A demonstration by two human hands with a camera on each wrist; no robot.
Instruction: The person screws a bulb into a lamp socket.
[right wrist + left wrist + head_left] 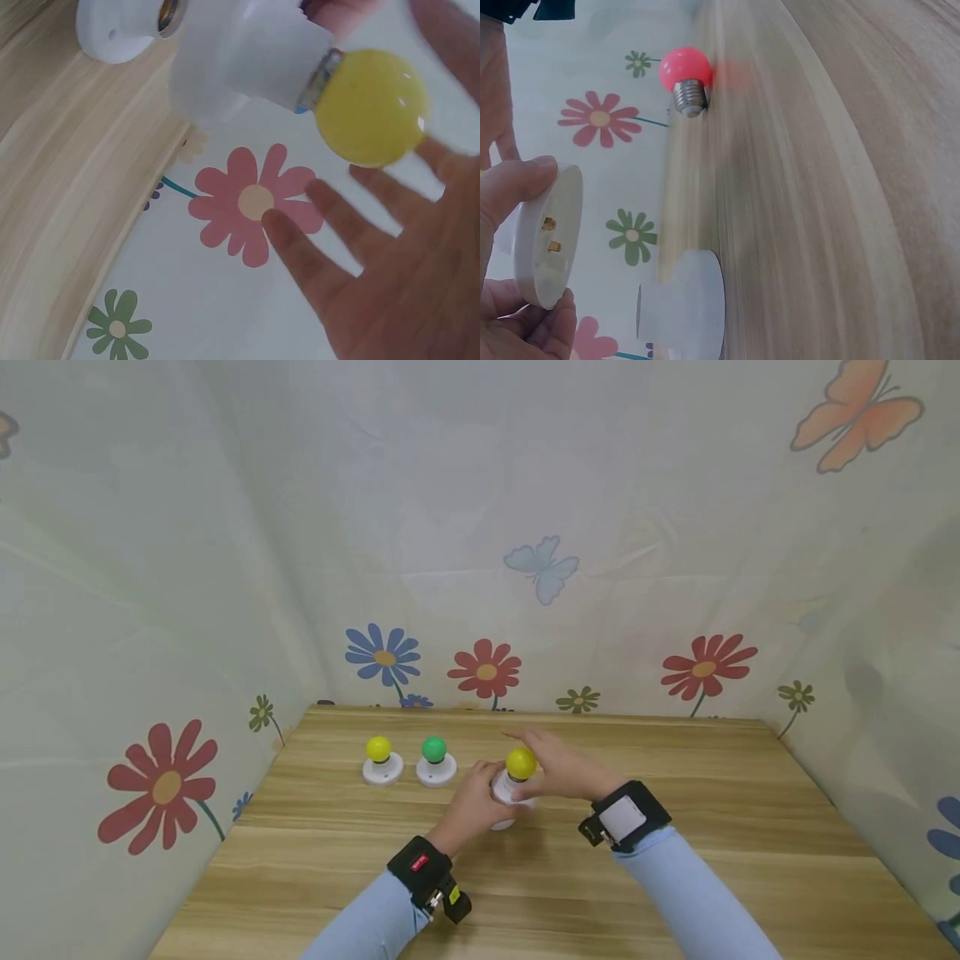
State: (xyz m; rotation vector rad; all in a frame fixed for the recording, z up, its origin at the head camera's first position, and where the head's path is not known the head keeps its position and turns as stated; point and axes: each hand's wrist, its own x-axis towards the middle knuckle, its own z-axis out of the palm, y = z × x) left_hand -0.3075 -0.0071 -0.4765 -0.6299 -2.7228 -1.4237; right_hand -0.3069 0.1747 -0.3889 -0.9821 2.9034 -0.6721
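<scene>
My left hand (474, 806) grips a white lamp holder (504, 785) raised over the wooden table, with thumb and fingers round its round base. In the left wrist view, the underside of this lamp holder (568, 225) shows two brass contacts. A yellow bulb (373, 107) sits in its socket, a bit of the metal screw base showing. My right hand (564, 766) is around the bulb, its fingers (315, 259) straight and spread beside the yellow globe. Below the hands, a second white lamp holder (694, 304) stands on the table without a bulb.
To the left on the table (300, 860) stand two lamp holders, one with a yellow bulb (378, 749), one with a green bulb (434, 749). A red bulb (685, 71) lies on its side in the left wrist view. Behind the table hangs a flowered cloth (615, 610).
</scene>
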